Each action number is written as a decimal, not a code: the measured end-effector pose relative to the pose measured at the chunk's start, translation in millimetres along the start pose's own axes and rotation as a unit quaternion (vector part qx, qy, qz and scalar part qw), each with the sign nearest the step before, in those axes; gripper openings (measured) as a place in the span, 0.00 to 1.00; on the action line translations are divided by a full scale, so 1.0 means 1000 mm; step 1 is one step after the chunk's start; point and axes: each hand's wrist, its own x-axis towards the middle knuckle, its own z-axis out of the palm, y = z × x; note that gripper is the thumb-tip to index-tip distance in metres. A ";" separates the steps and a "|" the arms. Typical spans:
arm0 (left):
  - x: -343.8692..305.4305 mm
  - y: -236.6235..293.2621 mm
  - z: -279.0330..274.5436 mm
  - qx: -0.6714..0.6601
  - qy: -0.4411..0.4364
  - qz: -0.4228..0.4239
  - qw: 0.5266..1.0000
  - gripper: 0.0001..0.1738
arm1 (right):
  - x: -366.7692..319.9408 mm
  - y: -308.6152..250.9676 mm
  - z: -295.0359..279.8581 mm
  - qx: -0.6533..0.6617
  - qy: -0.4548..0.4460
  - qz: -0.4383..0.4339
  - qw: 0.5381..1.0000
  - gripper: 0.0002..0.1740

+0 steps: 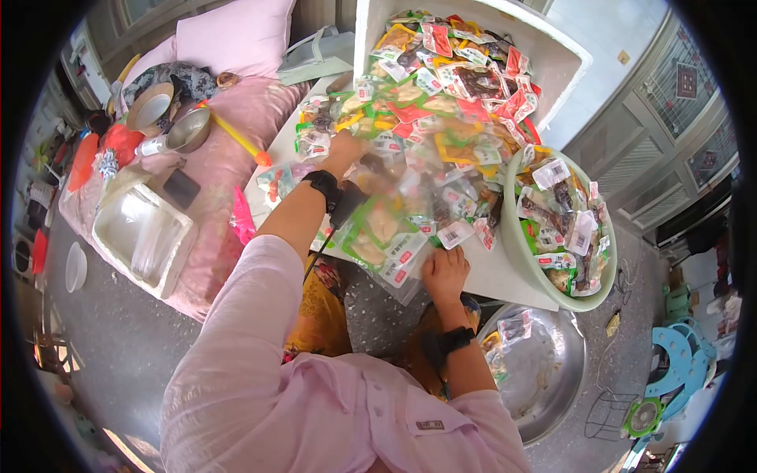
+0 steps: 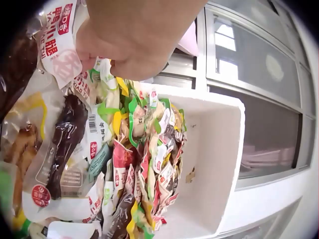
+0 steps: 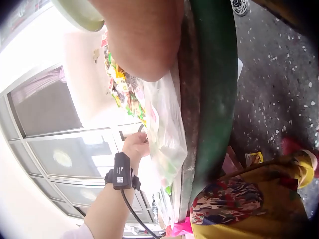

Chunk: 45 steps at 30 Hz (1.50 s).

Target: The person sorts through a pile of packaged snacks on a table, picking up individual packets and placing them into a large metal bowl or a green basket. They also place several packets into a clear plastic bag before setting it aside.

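Note:
A clear plastic bag [image 1: 382, 232] with flat food packets inside lies at the near edge of the white table. My right hand [image 1: 445, 276] holds its right side with bent fingers; in the right wrist view the bag [image 3: 167, 124] stretches away from under that hand, whose fingertips are hidden. At the far left of the bag, my left hand [image 1: 344, 154] has curled fingers and pinches a duck-leg packet [image 2: 60, 42] with a white label and red print. Dark drumstick packets [image 2: 67, 134] lie close below the left hand in its wrist view.
A white foam box [image 1: 564, 59] full of packets opens toward the table's back. A pale green tub [image 1: 516, 225] of packets stands at right. Below it is a metal basin [image 1: 552, 370] with a few packets. A pink-covered bed [image 1: 264, 110] carries another foam box [image 1: 150, 236] and bowls.

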 end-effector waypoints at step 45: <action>-0.212 0.072 -0.085 -0.775 -0.315 0.074 0.543 0.03 | 0.015 -0.028 -0.087 0.662 -0.099 0.274 0.690 0.14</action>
